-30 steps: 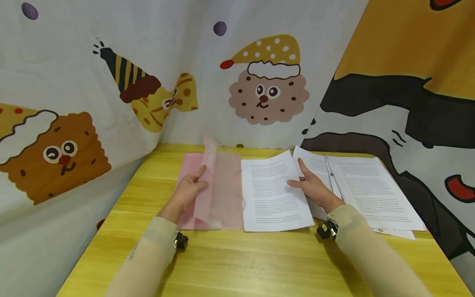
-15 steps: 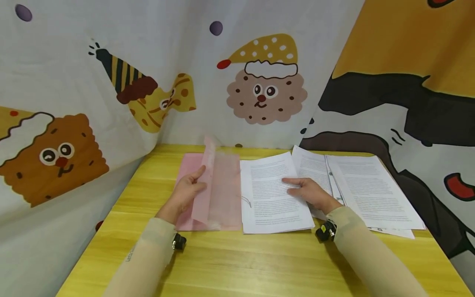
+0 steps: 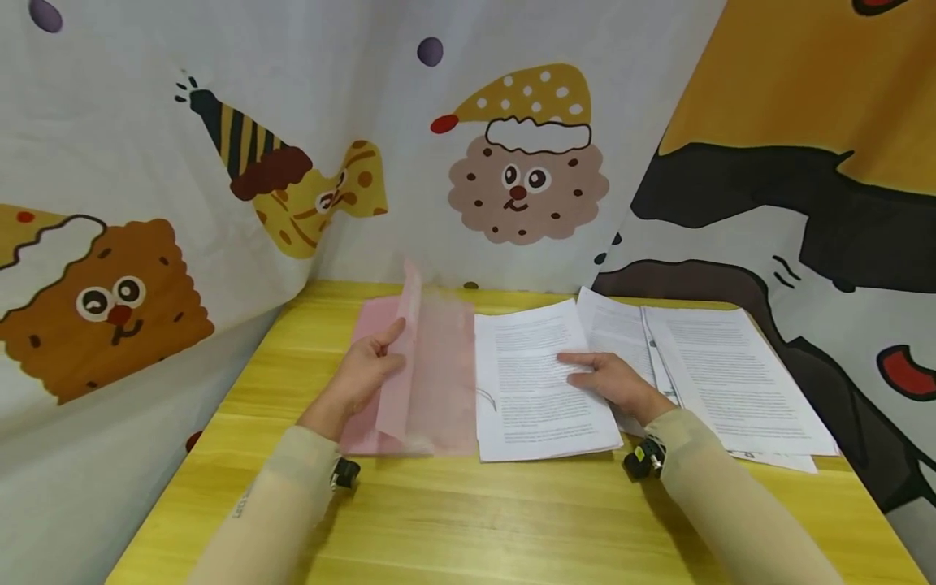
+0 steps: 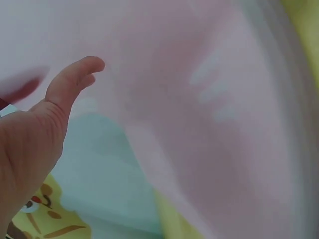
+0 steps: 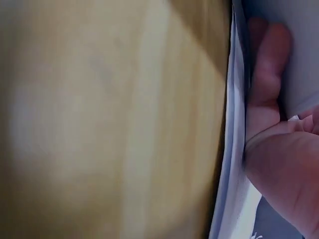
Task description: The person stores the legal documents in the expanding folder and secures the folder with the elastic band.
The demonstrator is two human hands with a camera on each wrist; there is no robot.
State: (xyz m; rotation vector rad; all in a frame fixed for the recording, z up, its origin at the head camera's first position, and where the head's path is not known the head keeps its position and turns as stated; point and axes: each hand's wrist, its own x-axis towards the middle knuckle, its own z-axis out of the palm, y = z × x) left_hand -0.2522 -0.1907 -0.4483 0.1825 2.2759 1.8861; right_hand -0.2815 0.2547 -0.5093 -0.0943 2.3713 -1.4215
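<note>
On the left of the table lies a pink translucent folder (image 3: 446, 390), with one pink leaf (image 3: 400, 382) raised upright along its middle. My left hand (image 3: 358, 374) holds this raised leaf near its middle, and the left wrist view shows the thumb (image 4: 75, 82) in front of the pink sheet. Just right of the folder is a stack of printed pages (image 3: 537, 414). My right hand (image 3: 621, 386) rests at the right edge of these pages, two digits stretched out over the top sheet. In the right wrist view, the fingers (image 5: 266, 74) lie along the stacked paper edges (image 5: 232, 149).
More printed sheets (image 3: 746, 374) lie overlapped at the right of the yellow table (image 3: 468, 520). A thin dark loop (image 3: 486, 398) shows at the left margin of the page stack. Behind the table hangs a cartoon-printed curtain (image 3: 409, 227).
My right hand has come down from its spread pose, with its digits now further onto the top page. The left hand keeps hold of the pink leaf and has shifted slightly left.
</note>
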